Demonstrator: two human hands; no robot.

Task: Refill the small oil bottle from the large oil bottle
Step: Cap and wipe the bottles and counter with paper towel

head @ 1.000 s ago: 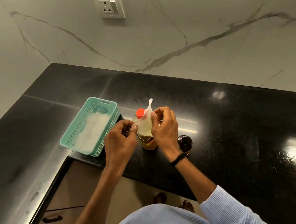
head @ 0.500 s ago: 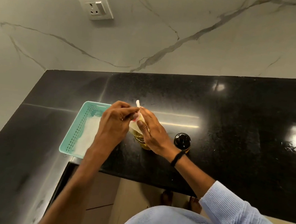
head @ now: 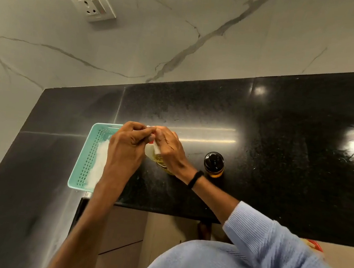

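Left hand [head: 126,148] risen, meeting right hand [head: 168,148] over cap [head: 151,141].

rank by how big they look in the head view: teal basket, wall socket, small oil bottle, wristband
1. teal basket
2. wall socket, farther from camera, so true size unsure
3. small oil bottle
4. wristband

no legible txt, labels, brands or nos. in view, incl. small oil bottle [head: 213,164]

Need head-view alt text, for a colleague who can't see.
The left hand and right hand pinch at the top of a clear plastic bottle of yellow oil on a black stone counter. A small dark glass bottle stands right of it, a teal plastic basket left.
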